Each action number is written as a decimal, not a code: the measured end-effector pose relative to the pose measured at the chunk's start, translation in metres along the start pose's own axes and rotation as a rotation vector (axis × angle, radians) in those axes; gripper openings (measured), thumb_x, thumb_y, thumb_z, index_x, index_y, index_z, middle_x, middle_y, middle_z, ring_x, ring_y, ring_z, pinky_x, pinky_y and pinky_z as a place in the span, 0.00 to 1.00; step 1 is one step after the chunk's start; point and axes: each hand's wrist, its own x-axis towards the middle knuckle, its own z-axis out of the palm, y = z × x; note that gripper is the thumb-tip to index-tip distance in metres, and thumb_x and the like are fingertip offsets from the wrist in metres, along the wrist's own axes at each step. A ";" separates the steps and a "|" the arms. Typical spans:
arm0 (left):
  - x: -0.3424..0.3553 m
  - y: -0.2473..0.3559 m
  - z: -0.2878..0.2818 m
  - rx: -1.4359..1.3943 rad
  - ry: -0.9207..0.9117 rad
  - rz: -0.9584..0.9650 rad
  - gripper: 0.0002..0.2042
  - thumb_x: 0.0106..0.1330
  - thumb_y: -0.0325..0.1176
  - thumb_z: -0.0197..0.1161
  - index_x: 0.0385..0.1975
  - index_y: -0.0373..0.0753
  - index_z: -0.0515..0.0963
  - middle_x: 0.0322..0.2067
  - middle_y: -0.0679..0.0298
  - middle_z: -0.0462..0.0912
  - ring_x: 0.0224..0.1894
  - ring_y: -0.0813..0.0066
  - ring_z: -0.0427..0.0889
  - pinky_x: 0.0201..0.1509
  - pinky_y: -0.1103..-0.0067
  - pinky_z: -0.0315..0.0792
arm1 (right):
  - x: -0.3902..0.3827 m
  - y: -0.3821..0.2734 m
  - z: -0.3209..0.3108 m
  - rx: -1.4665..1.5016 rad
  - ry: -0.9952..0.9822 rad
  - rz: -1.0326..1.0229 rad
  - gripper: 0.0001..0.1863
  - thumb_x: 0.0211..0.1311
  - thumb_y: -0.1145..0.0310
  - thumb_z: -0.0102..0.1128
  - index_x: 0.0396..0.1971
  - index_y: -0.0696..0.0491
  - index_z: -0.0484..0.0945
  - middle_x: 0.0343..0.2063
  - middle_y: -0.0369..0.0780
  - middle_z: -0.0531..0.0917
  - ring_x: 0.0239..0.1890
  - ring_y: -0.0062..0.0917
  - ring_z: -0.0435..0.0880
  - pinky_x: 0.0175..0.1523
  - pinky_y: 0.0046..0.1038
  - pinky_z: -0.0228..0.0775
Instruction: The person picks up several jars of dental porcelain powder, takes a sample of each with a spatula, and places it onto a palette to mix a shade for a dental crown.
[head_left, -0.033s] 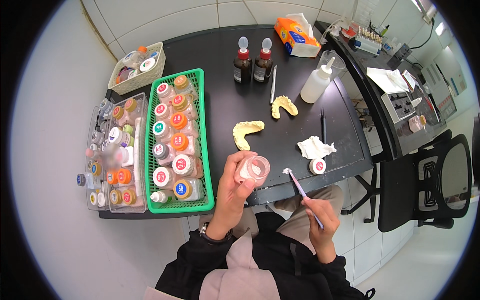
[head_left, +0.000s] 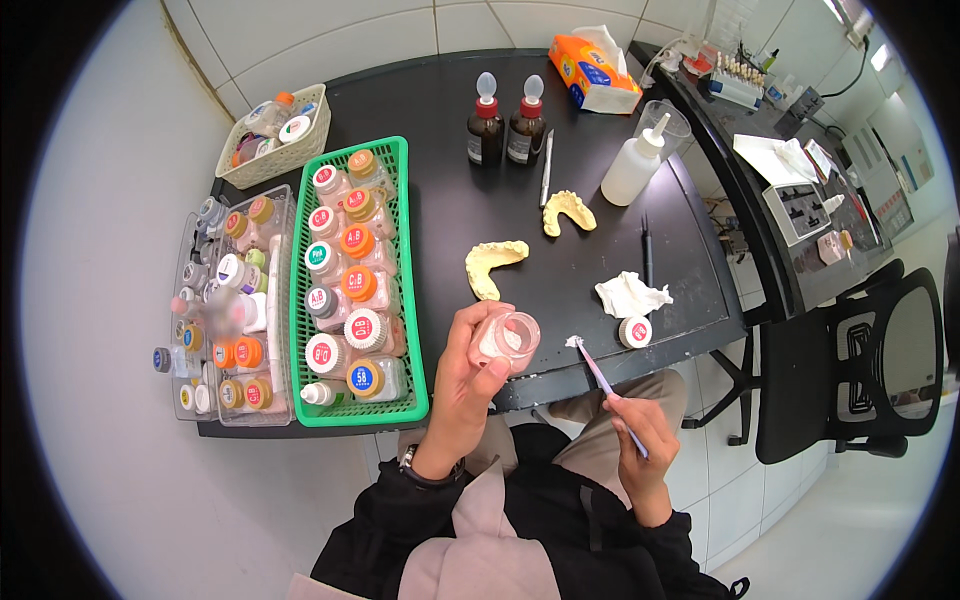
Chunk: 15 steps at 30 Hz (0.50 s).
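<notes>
My left hand (head_left: 461, 383) is wrapped round an open, clear pinkish jar (head_left: 488, 345) with white powder inside, tilted above the table's front edge. In my right hand (head_left: 646, 440) is a slim lilac tool (head_left: 597, 372), pinched and pointing away from me; its exact kind is hard to make out. The tool's tip meets a small white clump (head_left: 573, 342) by the table edge. Right of the clump sit a white screw cap (head_left: 635, 332) with a red label and a crumpled tissue (head_left: 633, 295). Beyond the jar lie two cream dental arch casts (head_left: 487, 262), (head_left: 568, 214).
A green basket (head_left: 403, 260) of lidded jars stands left, beside clear trays (head_left: 289, 300) and a cream basket (head_left: 233, 172). Two brown bottles (head_left: 485, 138), a squeeze bottle (head_left: 630, 175), a tissue box (head_left: 592, 75) and a dark pen-like tool (head_left: 647, 255) are farther off. A black chair (head_left: 815, 390) stands right.
</notes>
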 end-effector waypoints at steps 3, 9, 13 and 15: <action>0.000 0.001 0.000 0.009 -0.002 0.002 0.27 0.65 0.46 0.58 0.57 0.34 0.64 0.50 0.61 0.71 0.53 0.76 0.71 0.58 0.79 0.65 | 0.000 -0.001 0.001 0.011 0.076 0.041 0.14 0.54 0.81 0.65 0.43 0.59 0.82 0.34 0.43 0.85 0.36 0.32 0.82 0.41 0.27 0.74; 0.001 0.000 0.000 0.026 -0.001 0.013 0.28 0.65 0.48 0.58 0.57 0.34 0.64 0.50 0.61 0.71 0.53 0.76 0.71 0.58 0.79 0.65 | -0.003 -0.001 0.005 0.032 0.006 0.022 0.16 0.52 0.82 0.66 0.43 0.59 0.82 0.35 0.43 0.85 0.36 0.32 0.82 0.42 0.27 0.74; 0.001 0.001 0.001 0.046 0.028 0.008 0.30 0.63 0.51 0.58 0.57 0.34 0.64 0.47 0.63 0.71 0.48 0.79 0.71 0.52 0.81 0.64 | -0.004 -0.001 0.005 0.009 0.047 0.024 0.16 0.52 0.82 0.66 0.43 0.59 0.82 0.34 0.43 0.84 0.36 0.33 0.82 0.42 0.29 0.74; 0.003 0.004 0.008 0.068 0.078 0.000 0.33 0.60 0.56 0.58 0.56 0.35 0.65 0.42 0.66 0.71 0.39 0.84 0.70 0.39 0.87 0.64 | -0.002 -0.002 0.005 0.019 0.018 0.029 0.16 0.51 0.82 0.66 0.42 0.59 0.83 0.34 0.43 0.84 0.36 0.33 0.82 0.42 0.30 0.74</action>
